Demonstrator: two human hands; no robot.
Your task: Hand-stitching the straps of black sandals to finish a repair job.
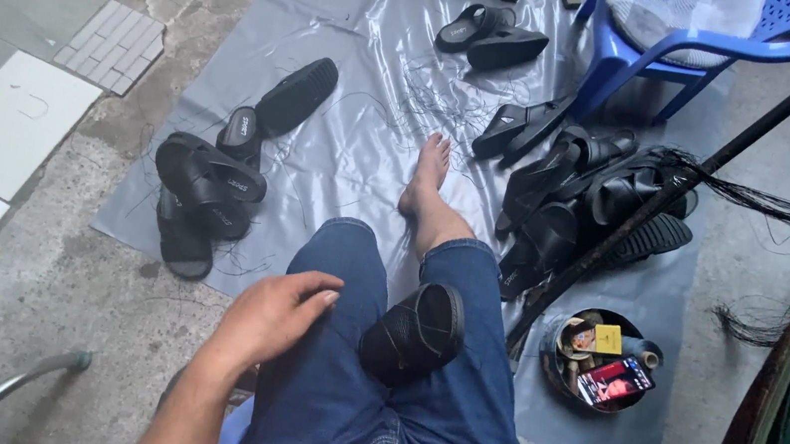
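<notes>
Your left hand (268, 317) rests empty, fingers loose, on your thigh — the black sandal (413, 333) balanced unheld on your lap could slide off; your right hand isn't visible.

I see a grey plastic sheet (365, 138) spread on the concrete floor (56, 281), a blue plastic chair (678, 46) at its far edge, and a round tin (599, 363) of small items near a slanting black rod (703, 169). Loose black threads (778, 209) trail to the right.
</notes>
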